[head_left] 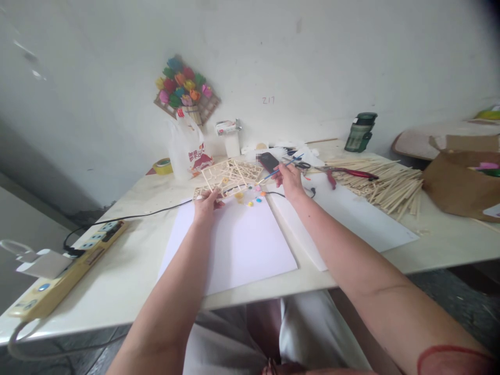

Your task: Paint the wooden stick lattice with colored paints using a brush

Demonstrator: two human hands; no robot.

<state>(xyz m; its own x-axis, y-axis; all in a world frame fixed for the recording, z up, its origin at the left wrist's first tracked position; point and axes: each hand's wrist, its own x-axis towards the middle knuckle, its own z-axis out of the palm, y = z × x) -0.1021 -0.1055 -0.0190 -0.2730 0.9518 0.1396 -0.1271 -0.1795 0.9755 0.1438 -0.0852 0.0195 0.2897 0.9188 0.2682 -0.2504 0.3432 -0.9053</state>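
My left hand (208, 204) is closed on a small lattice frame of thin wooden sticks (211, 177), holding it by its near corner over white paper (242, 245). My right hand (289, 179) pinches a thin blue-handled paintbrush (284, 166), its tip pointing left and down toward several small coloured pieces or dabs (258, 200) in yellow, orange, blue and pink. More stick lattice work (244, 171) lies behind the frame. Just beyond my right hand is a dark phone (269, 161). Whether the brush tip touches anything is too small to tell.
Loose wooden sticks (385, 190), red-handled pliers (357, 173) and scissors (302, 165) lie to the right, near a brown paper bag (457, 182). A power strip (78, 265) with a black cable is at left. Behind stand a plastic bag (185, 151) and a green bottle (361, 133).
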